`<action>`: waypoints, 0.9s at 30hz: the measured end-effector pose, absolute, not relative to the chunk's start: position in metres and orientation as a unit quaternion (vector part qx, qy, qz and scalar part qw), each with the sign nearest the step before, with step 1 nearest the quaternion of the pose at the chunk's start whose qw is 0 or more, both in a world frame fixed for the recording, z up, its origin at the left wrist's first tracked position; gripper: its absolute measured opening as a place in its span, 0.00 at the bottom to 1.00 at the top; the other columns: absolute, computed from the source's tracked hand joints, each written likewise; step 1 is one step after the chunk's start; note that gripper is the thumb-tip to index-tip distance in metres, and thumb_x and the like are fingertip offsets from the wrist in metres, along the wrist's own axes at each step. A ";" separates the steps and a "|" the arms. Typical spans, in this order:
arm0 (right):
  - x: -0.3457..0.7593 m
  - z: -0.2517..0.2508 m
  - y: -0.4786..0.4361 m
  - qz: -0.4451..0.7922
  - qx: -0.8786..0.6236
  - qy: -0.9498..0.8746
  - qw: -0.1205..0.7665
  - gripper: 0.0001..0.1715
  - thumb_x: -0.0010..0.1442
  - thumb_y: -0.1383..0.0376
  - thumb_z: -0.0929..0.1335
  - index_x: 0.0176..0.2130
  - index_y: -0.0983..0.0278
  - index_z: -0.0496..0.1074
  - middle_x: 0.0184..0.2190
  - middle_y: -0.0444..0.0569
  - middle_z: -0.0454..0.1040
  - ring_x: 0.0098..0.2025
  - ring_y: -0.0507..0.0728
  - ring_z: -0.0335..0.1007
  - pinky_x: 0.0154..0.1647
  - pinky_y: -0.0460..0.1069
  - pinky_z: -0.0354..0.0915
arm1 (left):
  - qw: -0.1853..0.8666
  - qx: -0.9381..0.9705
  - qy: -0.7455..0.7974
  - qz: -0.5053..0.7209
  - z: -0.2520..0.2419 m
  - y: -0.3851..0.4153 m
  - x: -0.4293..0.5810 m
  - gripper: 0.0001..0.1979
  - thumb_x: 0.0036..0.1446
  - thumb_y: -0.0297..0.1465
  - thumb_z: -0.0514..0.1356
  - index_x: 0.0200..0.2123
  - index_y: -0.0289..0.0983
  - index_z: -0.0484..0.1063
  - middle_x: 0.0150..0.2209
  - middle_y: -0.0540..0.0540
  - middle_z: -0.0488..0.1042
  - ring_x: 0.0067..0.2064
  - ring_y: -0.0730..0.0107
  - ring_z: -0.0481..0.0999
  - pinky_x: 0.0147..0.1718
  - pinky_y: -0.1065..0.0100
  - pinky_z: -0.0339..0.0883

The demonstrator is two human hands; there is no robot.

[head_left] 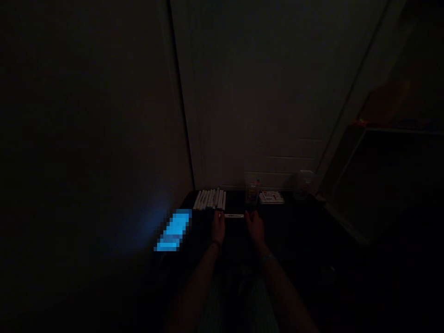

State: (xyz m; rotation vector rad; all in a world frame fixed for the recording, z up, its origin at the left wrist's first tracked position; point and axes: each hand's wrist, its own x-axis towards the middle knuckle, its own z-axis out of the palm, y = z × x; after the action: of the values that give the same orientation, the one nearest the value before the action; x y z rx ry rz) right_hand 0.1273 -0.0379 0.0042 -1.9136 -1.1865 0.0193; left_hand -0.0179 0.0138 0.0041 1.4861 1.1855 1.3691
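The scene is very dark. A slim white marker [234,216] lies level between my two hands above the dark table. My left hand [218,226] is closed on its left end, and my right hand [255,227] has its fingers closed at the right end. Finger detail is hard to make out in the low light. Just beyond my left hand, several white markers [209,199] lie side by side in a row. A clear container with a label [252,192] stands beyond my right hand, beside a flat white pack [271,198].
A glowing blue screen [174,230], blurred into blocks, sits at the table's left edge by the wall. A second clear container [304,186] stands at the back right. The dark table [294,226] meets a pale panel [256,92] behind. Dark furniture rises at the right.
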 end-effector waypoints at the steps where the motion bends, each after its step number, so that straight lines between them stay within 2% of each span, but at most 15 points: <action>1: 0.127 0.004 -0.038 0.004 -0.767 -0.476 0.431 0.24 0.57 0.48 0.54 0.30 0.63 0.62 0.20 0.46 0.68 0.21 0.51 0.63 0.21 0.44 0.47 | 0.384 0.589 0.468 0.536 0.004 0.014 -0.018 0.16 0.53 0.42 0.47 0.38 0.38 0.65 0.33 0.47 0.70 0.35 0.70 0.68 0.36 0.69 0.60; 11: 0.127 0.005 -0.039 0.010 -0.770 -0.475 0.426 0.24 0.57 0.48 0.54 0.29 0.64 0.63 0.22 0.47 0.68 0.22 0.51 0.64 0.22 0.44 0.48 | 0.365 0.593 0.498 0.517 0.002 0.015 -0.018 0.16 0.54 0.40 0.47 0.40 0.38 0.65 0.32 0.46 0.71 0.35 0.69 0.70 0.36 0.68 0.61; 20: 0.127 0.005 -0.038 -0.002 -0.766 -0.483 0.424 0.24 0.58 0.49 0.54 0.30 0.64 0.63 0.21 0.46 0.68 0.22 0.50 0.64 0.22 0.44 0.47 | 0.330 0.617 0.506 0.504 0.001 0.016 -0.017 0.17 0.56 0.39 0.46 0.42 0.37 0.64 0.36 0.45 0.72 0.36 0.70 0.71 0.34 0.70 0.61; 27: 0.127 0.004 -0.038 -0.005 -0.764 -0.491 0.418 0.23 0.58 0.50 0.54 0.30 0.64 0.63 0.22 0.46 0.68 0.22 0.50 0.63 0.22 0.44 0.47 | 0.320 0.624 0.514 0.494 -0.002 0.018 -0.018 0.17 0.56 0.40 0.45 0.42 0.37 0.63 0.33 0.45 0.71 0.33 0.70 0.70 0.33 0.70 0.61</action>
State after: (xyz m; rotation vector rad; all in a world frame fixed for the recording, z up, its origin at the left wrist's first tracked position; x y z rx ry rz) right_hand 0.1273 -0.0381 0.0041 -1.9168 -1.2312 -0.0136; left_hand -0.0176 0.0184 -0.0021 1.6388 1.3515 1.2992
